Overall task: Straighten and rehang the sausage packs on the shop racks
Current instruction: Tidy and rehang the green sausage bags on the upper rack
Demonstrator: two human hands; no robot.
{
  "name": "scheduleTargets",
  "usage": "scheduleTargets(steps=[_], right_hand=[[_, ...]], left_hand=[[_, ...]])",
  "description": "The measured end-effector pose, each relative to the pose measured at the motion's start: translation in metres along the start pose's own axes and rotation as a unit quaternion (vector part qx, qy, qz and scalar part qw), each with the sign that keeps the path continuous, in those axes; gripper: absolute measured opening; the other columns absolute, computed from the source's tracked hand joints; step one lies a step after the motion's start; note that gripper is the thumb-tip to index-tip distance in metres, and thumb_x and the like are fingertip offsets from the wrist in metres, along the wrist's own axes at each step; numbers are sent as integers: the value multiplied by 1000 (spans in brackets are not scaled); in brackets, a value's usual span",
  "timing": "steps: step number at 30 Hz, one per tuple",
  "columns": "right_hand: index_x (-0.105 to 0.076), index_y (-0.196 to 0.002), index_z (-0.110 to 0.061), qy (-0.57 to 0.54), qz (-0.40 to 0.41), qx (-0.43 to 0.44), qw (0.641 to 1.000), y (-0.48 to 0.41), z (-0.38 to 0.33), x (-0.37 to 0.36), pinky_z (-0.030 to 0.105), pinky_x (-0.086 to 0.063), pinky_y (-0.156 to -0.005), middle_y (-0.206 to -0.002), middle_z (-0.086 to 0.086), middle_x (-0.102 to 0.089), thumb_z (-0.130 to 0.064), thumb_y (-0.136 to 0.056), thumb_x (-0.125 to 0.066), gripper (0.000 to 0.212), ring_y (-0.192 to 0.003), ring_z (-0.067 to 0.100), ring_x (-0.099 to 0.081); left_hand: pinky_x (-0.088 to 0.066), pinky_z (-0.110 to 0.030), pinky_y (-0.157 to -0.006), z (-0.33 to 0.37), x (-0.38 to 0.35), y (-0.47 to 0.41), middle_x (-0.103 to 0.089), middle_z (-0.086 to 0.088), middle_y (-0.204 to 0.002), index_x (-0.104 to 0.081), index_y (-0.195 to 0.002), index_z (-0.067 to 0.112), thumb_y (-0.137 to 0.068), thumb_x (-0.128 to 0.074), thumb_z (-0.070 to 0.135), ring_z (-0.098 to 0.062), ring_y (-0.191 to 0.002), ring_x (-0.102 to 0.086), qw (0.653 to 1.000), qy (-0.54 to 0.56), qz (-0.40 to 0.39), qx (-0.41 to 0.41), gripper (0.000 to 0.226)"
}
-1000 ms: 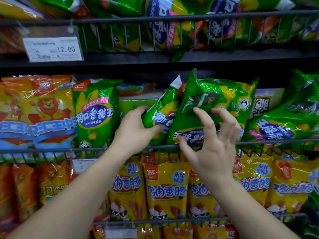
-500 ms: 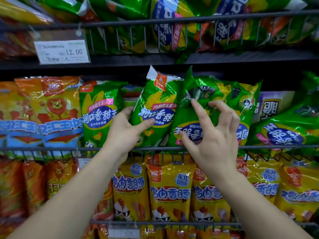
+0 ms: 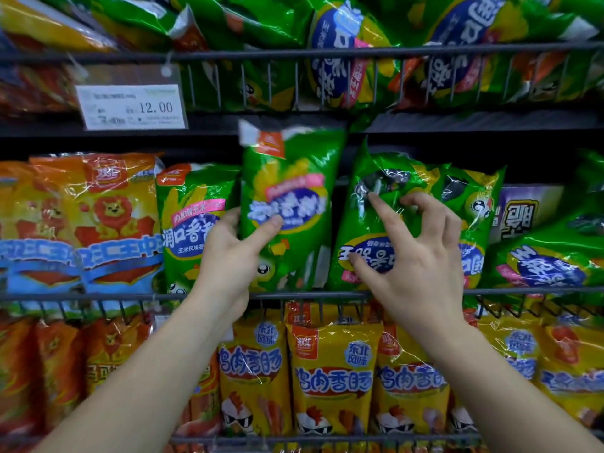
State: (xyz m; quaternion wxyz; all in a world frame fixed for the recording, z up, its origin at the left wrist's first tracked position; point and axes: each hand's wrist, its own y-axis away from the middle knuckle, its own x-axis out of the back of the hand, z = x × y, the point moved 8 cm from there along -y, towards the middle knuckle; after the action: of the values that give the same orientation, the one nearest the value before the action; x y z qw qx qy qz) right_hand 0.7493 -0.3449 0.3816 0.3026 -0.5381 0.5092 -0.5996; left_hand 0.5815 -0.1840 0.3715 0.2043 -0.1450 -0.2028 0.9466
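Note:
My left hand grips a green corn-sausage pack by its left edge, thumb across the front, holding it upright on the middle rack. My right hand touches the crumpled green pack just to the right, fingers spread and bent against its front, without a clear grip. Another upright green pack stands left of the held one.
A wire rail fronts the middle shelf. Orange lion packs stand at left, more green packs at right. Yellow chicken-sausage packs fill the lower rack. A 12.00 price tag hangs from the upper rail.
My left hand has pulled the green pack out from behind the crumpled one and raised it from tilted to upright. My right hand stayed on the crumpled pack.

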Motion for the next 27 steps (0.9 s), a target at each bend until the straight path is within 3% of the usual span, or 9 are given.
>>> scheduleTargets(steps=[3,4,8,13,15,17,21,24,27], right_hand=[[-53,-142,-27,5,-9,-5,1000,-1,-1,-3,47,-48,-92,-134,11,-42,-51,-76,-76,73,-123,32,-31],[-53,-141,-27,5,-11,-5,1000,-1,-2,-4,46,-49,-91,-134,11,-41,-51,-76,-76,73,-123,32,-31],[-52,-142,-28,4,-23,-5,1000,0,-8,-6,44,-56,-75,-134,8,-38,-50,-75,-76,74,-124,32,-29],[-50,-143,-30,1,-38,-9,999,1,-11,-8,37,-56,-58,-135,7,-36,-49,-75,-76,75,-125,32,-28],[-50,-143,-30,3,-42,-3,999,1,-11,-8,33,-54,-54,-136,6,-35,-50,-75,-76,75,-125,32,-28],[-49,-143,-29,3,-42,0,999,1,-10,-8,30,-52,-53,-136,6,-36,-51,-76,-76,76,-126,31,-28],[-47,-145,-24,-26,-34,-8,999,7,-8,-7,34,-51,-74,-139,6,-33,-47,-75,-78,80,-129,32,-28],[-46,-143,-22,-72,-32,-34,996,11,-1,-4,32,-36,-98,-140,5,-29,-41,-74,-83,81,-132,31,-29],[-41,-145,-20,-120,-24,-70,990,12,8,-1,20,-23,-110,-141,9,-26,-35,-74,-83,84,-135,26,-27]], left_hand=[[-50,-11,-83,0,0,-2,-72,25,-81,-48,-116,38,-91,-66,21,13,-77,-65,999,35,-2,22,35],[-50,-17,-88,0,-3,-1,-73,21,-88,-58,-109,29,-91,-67,22,8,-82,-67,999,34,-8,29,22],[-27,-25,-97,-7,-9,0,-50,9,-138,-26,-153,19,-90,-68,25,-5,-112,-43,998,23,-34,56,76],[-28,-39,-111,-13,-8,0,-34,-2,-156,-18,-156,18,-95,-62,32,-18,-139,-35,994,-57,-52,72,76],[-46,-29,-94,-9,-4,2,-55,-4,-138,-37,-144,15,-97,-59,33,-18,-118,-56,987,-150,-43,36,55],[-47,-15,-66,0,0,7,-62,1,-111,-45,-124,17,-98,-57,28,-11,-92,-61,970,-241,-16,-16,31],[-31,-9,-99,20,-3,26,-38,-1,-145,-22,-151,14,-93,-64,27,-9,-128,-39,914,-386,9,-125,73],[-20,6,-93,34,-10,39,-22,1,-148,-17,-154,16,-89,-69,25,7,-123,-25,884,-425,16,-193,84],[-31,-30,-115,41,-17,47,-20,-3,-151,-26,-151,15,-83,-75,33,-19,-144,-21,828,-492,28,-267,86]])
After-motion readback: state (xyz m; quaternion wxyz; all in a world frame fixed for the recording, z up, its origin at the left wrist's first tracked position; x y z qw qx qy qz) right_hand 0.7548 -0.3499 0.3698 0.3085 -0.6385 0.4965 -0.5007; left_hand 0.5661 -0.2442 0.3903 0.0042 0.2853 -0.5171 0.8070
